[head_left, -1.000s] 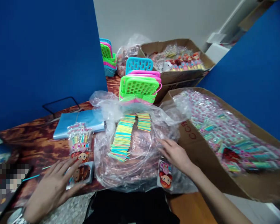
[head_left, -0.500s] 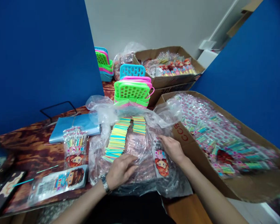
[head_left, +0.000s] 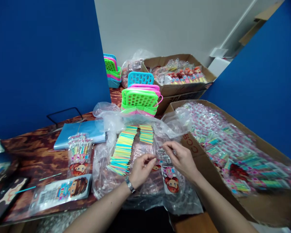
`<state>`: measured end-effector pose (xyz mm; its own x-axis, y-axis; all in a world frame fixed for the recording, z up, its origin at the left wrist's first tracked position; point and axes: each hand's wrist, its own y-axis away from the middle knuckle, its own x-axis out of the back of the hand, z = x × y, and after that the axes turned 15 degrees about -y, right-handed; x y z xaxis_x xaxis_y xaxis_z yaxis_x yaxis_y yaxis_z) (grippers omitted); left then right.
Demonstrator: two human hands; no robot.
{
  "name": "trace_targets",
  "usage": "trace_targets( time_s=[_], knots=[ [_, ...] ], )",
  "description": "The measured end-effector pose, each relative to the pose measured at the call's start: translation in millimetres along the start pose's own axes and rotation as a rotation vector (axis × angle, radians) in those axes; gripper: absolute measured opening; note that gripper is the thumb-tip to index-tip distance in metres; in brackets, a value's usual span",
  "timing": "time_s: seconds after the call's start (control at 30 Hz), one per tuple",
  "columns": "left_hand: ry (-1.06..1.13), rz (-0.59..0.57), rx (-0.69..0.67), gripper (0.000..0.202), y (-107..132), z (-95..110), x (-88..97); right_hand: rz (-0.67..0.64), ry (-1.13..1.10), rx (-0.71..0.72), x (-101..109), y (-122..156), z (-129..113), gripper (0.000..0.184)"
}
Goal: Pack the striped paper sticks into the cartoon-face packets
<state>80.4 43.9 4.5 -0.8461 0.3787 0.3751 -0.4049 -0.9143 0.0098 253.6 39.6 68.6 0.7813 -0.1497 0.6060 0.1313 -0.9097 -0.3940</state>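
Observation:
My left hand (head_left: 142,169), with a metal watch on its wrist, has thumb and fingers pinched at a small clear packet (head_left: 156,167) printed with a doll's face. The fingers of my right hand (head_left: 181,158) are closed at the upper end of this packet, though the grip is partly hard to make out. Below my right hand lies another printed packet (head_left: 171,183) with a red-haired doll. Bundles of thin coloured sticks (head_left: 122,147) in yellow, blue and pink lie left of and beyond my hands, on a crumpled clear plastic bag (head_left: 102,171) of pink packets.
Green, pink and blue plastic baskets (head_left: 140,98) are stacked behind the bag. An open carton (head_left: 203,158) full of filled packets stands at right, another carton (head_left: 165,87) at the back. Left are blue plastic sheets (head_left: 63,136), a filled packet (head_left: 79,155) and a flat printed pack (head_left: 65,191).
My left hand has moved right and closed at a packet near my right hand. My right hand has turned inward, its fingers pinched. The camera view has shifted slightly.

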Motion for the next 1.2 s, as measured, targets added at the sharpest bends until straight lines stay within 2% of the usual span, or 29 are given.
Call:
trace_targets(
  time_s=[0.1,0.2,0.37,0.43,0.53,0.6,0.7,0.8,1.2],
  knots=[
    [0.015,-0.049,0.034,0.029,3.0,1.2,6.5,-0.006,-0.051,-0.046,-8.7,0.2,-10.1,0.012],
    [0.01,-0.042,0.083,0.025,11.8,-3.0,15.9,-0.083,-0.105,-0.056,-16.9,3.0,-13.6,0.015],
    [0.029,0.075,0.208,0.021,26.2,-16.4,27.3,-0.37,-0.262,-0.071,-27.1,-8.8,-1.8,0.023],
    [0.052,0.094,0.245,0.024,31.2,-19.8,28.4,-0.447,-0.077,-0.11,-36.1,-23.3,11.2,0.029],
    [0.11,0.078,0.267,0.025,37.9,-20.0,28.0,-0.467,0.37,-0.167,-58.9,-48.3,33.4,0.027],
    [0.151,0.066,0.277,0.025,41.8,-18.4,28.4,-0.485,0.49,-0.195,-76.4,-61.0,45.8,0.026],
    [0.186,0.067,0.285,0.025,47.2,-17.5,31.7,-0.519,0.57,-0.204,-95.9,-68.5,57.5,0.029],
    [0.206,0.079,0.285,0.025,51.2,-19.0,35.5,-0.559,0.623,-0.175,-102.9,-66.8,63.5,0.028],
    [0.208,0.095,0.269,0.028,54.0,-15.3,39.2,-0.622,0.629,-0.134,-94.5,-74.8,76.1,0.025]
  ],
)
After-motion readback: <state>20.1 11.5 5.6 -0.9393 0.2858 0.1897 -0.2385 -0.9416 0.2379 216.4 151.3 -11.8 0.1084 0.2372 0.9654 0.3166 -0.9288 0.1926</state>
